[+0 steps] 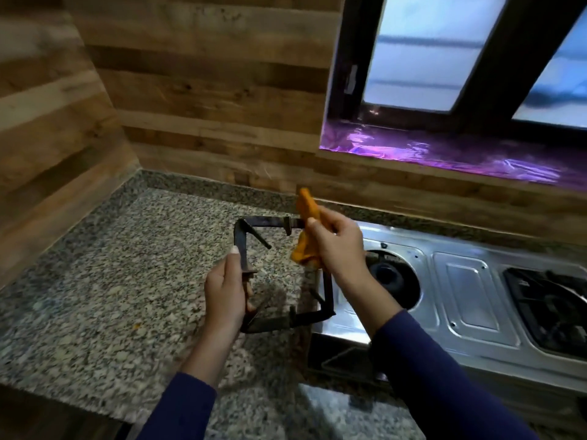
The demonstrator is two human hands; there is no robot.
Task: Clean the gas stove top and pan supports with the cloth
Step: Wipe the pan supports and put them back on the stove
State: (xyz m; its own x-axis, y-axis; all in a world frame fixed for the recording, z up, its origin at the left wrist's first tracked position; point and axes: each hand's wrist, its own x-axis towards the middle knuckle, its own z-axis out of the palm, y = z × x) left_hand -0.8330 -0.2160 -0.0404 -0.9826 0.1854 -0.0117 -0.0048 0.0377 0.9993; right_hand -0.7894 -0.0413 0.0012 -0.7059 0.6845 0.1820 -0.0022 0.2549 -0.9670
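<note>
Left hand (226,292) gripped the left bar of a dark square pan support (273,274), lifting it tilted above the granite counter (111,281), just left of the steel gas stove (460,287). Right hand (336,246) was closed around a bunched orange cloth (306,214), pressing it on the support's far bar. Left burner (389,276) of the stove sat uncovered; a second pan support (552,303) rested on the stove's right burner.

Two bare hands — left hand (226,290), right hand (336,246) — no rings or watch visible. Dark navy long sleeves (444,369), ending at mid-forearm.
</note>
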